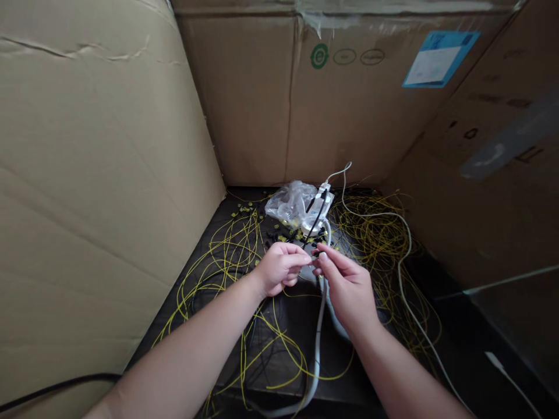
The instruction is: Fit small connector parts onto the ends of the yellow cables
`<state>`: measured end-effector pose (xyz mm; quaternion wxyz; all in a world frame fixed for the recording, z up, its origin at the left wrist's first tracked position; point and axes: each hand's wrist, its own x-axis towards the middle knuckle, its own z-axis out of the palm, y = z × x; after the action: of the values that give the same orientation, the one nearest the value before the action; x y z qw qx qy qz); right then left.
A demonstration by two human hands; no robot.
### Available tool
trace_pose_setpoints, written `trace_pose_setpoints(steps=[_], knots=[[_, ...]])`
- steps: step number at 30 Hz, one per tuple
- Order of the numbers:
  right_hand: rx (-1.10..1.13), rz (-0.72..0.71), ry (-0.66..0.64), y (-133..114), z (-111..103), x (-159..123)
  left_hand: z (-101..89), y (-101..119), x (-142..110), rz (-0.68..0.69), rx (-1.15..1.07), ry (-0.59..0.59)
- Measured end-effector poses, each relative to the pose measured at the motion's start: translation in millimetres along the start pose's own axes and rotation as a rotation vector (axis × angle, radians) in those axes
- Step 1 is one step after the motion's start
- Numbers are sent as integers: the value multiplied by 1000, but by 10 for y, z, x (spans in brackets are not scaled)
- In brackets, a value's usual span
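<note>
My left hand (282, 270) and my right hand (349, 288) meet over the middle of the dark surface, fingertips almost touching. Thumb and forefinger of my left hand are pinched together. The fingertips of my right hand are closed as well, with a small dark bit showing at them. What either hand holds is too small to name. Thin yellow wires (236, 247) lie looped to the left, some running beneath my forearm. Just beyond my fingers are several small black and yellow pieces (290, 237), partly hidden by the hands.
A crumpled clear plastic bag (288, 201) lies beside a white power strip (321, 203) with cables plugged in. A thick grey-white cable (321, 331) runs towards me. More yellow wire (379, 233) is tangled at right, near a thin white cable (408, 250). Cardboard walls (244, 99) enclose the surface.
</note>
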<state>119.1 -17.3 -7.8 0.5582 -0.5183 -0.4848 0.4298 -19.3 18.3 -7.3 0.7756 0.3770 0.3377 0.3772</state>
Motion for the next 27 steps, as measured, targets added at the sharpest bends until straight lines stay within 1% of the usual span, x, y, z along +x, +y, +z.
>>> trace_pose_setpoints(steps=[8,17,27], knots=[[-20,3,-1,-7,6,0,2,4,-3,3,9,2],[-20,23,4,-14,15,-4,18,-5,-4,42,43,24],[20,35,3,18,17,-3,33,-3,-2,56,62,40]])
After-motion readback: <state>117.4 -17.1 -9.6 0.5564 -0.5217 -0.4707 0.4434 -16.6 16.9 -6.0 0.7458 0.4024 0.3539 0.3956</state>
